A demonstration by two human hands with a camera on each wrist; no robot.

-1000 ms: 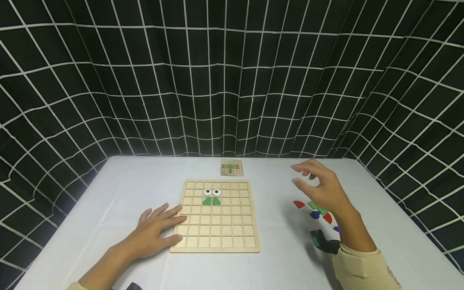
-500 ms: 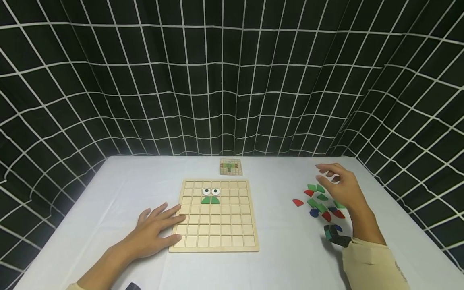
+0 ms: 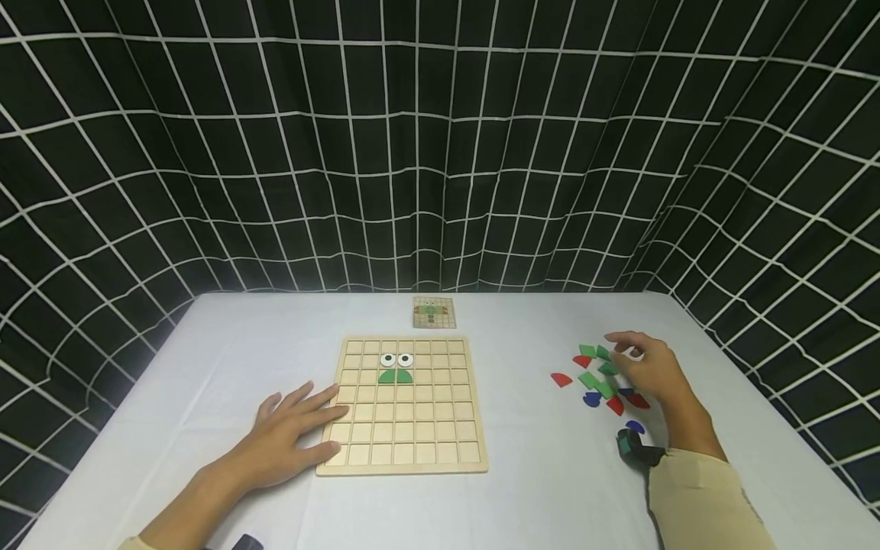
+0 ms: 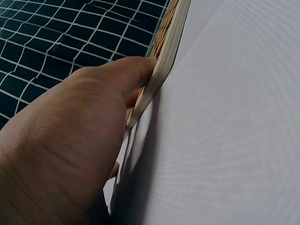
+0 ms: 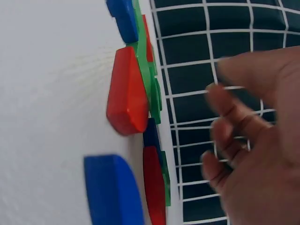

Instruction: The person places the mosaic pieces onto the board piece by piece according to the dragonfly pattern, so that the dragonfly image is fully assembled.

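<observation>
My left hand (image 3: 282, 439) rests with spread fingers on the left edge of a wooden grid board (image 3: 440, 433); the left wrist view has the thumb against the board's rim (image 4: 168, 51). Two round eye pieces (image 3: 406, 360) sit side by side in the board's upper squares, with two green quarter-circle pieces (image 3: 388, 376) just below. My right hand (image 3: 649, 370) hovers at the far side of the loose coloured pieces, fingers loosely bent, nothing between them in the right wrist view. Nearest its fingertips is a green piece (image 3: 608, 368). A red piece (image 5: 125, 93) and a blue piece (image 5: 112, 190) show close up there.
Behind the board lies a small picture card (image 3: 434, 313) with a figure on a grid. A lone red quarter-circle (image 3: 561, 380) lies left of the other pieces. A white cloth covers the table (image 3: 536, 473); a black curtain with white grid lines (image 3: 440, 153) hangs around it.
My right hand has moved right and then down toward the loose pieces, uncovering several of them. My left hand stays on the board. The head view has shifted slightly.
</observation>
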